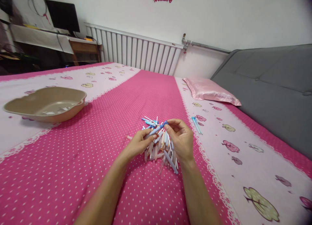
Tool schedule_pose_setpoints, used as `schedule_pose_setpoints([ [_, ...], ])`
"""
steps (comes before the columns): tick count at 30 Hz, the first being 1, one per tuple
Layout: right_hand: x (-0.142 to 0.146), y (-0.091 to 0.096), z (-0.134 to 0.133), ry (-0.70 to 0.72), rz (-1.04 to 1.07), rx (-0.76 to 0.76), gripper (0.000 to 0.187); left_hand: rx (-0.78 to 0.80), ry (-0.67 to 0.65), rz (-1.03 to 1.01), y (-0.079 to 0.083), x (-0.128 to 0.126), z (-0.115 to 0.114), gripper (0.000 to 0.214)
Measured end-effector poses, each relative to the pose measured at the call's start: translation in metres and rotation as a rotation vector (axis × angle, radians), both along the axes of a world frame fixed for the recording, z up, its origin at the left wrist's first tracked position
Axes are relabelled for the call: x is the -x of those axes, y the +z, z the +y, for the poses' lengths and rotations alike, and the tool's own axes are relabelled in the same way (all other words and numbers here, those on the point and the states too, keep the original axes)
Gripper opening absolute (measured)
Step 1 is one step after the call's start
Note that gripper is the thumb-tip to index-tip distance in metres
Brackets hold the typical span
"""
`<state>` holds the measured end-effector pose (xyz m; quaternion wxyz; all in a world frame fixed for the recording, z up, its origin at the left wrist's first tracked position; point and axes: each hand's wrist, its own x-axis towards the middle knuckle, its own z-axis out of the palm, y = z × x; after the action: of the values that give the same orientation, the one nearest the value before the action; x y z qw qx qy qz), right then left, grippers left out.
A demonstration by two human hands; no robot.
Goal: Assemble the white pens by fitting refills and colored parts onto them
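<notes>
Between my two hands is a blue pen [156,130], tilted up to the right. My left hand [140,141] pinches its lighter barrel. At the darker blue upper end, the thumb and fingers of my right hand [180,139] are closed on it. Below and behind the hands lies a heap of loose pen parts [159,148]: pale barrels, thin white sticks and clear pieces, partly hidden by my hands. Two light blue pens [197,125] lie side by side to the right of the heap.
A beige plastic basin [46,103] with some small pale pieces inside stands on the bed at left. The bed has a pink patterned sheet [102,173]. A pink pillow [211,90] rests by the grey headboard [268,79]. Behind are a radiator [136,48] and a desk with a monitor [63,16].
</notes>
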<state>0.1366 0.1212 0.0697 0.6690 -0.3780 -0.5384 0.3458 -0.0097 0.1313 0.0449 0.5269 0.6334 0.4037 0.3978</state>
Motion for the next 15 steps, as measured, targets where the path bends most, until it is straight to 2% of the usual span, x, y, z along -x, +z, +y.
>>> schedule_pose_setpoints([
  [7,0.0002,-0.0008,-0.0001,0.037,-0.075,0.017,0.014,0.022,-0.001,-0.023,0.0024,-0.0005,-0.0010,0.039],
  [10,0.0009,0.0007,-0.0012,0.043,-0.081,0.007,0.022,0.032,0.005,-0.061,0.0023,-0.0005,-0.0008,0.039],
  [13,0.0015,0.0009,-0.0013,0.030,-0.085,0.038,0.031,0.014,0.075,-0.118,0.0033,-0.0009,-0.0011,0.038],
  [15,0.0025,-0.0012,-0.0005,0.034,-0.114,0.104,0.029,-0.012,0.154,-0.142,0.0054,-0.0016,-0.0021,0.037],
])
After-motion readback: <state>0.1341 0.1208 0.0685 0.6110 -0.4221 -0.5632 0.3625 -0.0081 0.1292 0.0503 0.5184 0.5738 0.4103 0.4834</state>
